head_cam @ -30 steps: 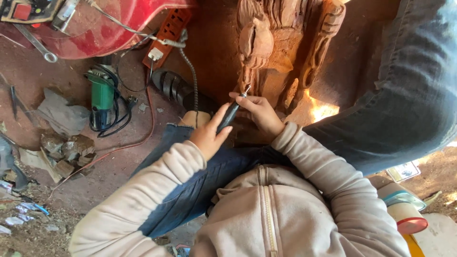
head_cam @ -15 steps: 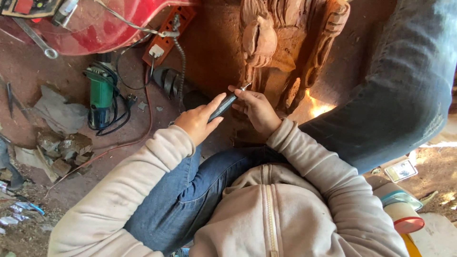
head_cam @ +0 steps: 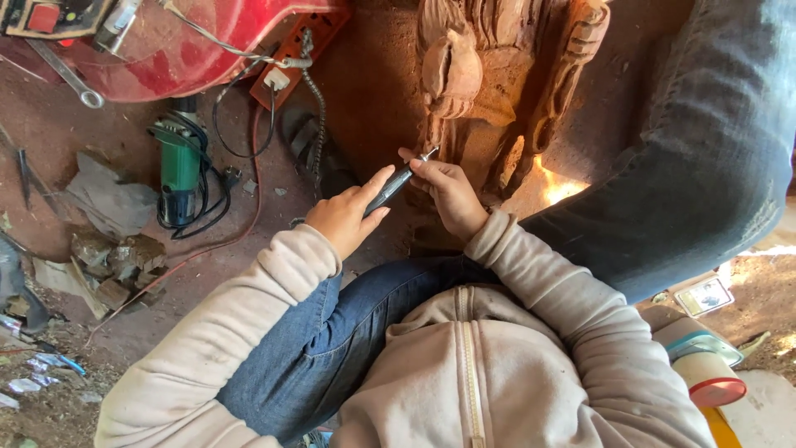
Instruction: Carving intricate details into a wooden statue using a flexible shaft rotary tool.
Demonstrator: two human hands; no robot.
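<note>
Head view, looking down on a seated person in a cream zip hoodie and blue jeans. The left hand (head_cam: 344, 217) is closed around the rear body of a slim dark rotary carving handpiece (head_cam: 396, 184), fingers wrapped over its barrel. The right hand (head_cam: 448, 192) pinches the front of the same tool near its metal tip, thumb and fingers closed on it. The tip lies against the lower edge of a reddish-brown carved wooden figure (head_cam: 489, 83), which stands on the dusty floor (head_cam: 99, 149) directly ahead of the hands. To the left on the floor lies a green angle grinder (head_cam: 179, 170) with its black cable coiled beside it. An orange power strip (head_cam: 286, 62) rests near a red metal body (head_cam: 182, 41) at the top left.
</note>
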